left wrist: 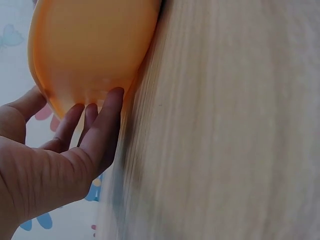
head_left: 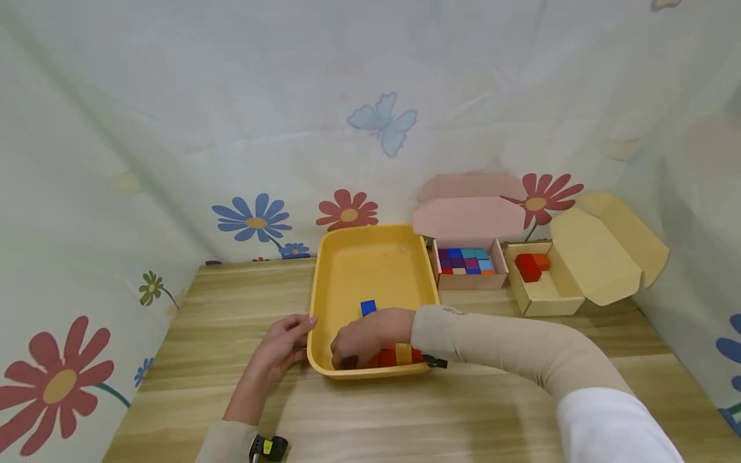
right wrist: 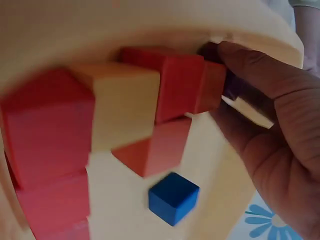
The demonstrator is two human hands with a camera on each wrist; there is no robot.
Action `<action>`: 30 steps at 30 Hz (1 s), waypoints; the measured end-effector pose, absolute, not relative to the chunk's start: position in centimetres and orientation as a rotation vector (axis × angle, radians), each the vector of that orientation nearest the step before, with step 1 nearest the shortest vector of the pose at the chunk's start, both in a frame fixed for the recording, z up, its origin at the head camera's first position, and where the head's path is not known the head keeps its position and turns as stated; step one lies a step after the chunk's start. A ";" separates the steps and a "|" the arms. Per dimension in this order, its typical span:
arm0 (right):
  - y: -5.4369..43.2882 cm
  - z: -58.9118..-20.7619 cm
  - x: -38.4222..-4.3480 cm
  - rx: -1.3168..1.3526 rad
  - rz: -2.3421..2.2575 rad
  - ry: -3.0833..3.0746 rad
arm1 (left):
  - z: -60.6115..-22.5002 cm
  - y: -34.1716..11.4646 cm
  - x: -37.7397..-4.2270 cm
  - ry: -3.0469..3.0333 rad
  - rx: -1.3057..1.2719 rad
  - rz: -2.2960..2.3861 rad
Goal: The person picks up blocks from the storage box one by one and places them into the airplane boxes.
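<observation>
My left hand [head_left: 282,344] holds the left side of a yellow tray [head_left: 370,235]. In the left wrist view its thumb reaches the rim while the other fingers lie against the outer wall. My right hand [head_left: 365,337] is down in the near left corner of the tray, pinching a dark purple block [right wrist: 232,85]. Beside that block runs a row with an orange block [right wrist: 210,87], a red block [right wrist: 180,82] and a yellow block [right wrist: 125,100] along the near wall. A blue cube [head_left: 368,307] lies loose behind the right hand.
Right of the tray stands an open pink box [head_left: 471,281] packed with several coloured blocks. Farther right, a pale yellow box [head_left: 552,307] with its lid folded out holds a red block [head_left: 528,267] and an orange block [head_left: 541,261]. A patterned cloth wall borders the wooden table [head_left: 370,418].
</observation>
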State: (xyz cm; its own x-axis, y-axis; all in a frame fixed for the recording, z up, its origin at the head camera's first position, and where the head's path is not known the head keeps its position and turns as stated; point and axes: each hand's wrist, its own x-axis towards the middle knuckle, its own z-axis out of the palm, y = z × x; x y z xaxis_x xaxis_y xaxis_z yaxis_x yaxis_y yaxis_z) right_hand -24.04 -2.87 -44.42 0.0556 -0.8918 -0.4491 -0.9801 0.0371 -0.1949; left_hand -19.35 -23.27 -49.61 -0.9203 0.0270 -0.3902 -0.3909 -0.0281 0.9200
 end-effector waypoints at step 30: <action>10.8 -35.9 -30.0 -1.543 -0.051 2.384 | -49.8 -23.3 -19.6 1.973 -0.402 2.001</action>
State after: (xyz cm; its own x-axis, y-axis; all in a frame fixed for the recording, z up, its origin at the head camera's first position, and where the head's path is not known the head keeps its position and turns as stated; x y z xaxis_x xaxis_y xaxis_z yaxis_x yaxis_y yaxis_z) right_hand -30.01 10.76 -35.92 -0.3779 -0.8969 -0.2298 -0.8863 0.4222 -0.1904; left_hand -19.61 -23.30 -49.83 -0.9154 0.0173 -0.4021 -0.4023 -0.0105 0.9154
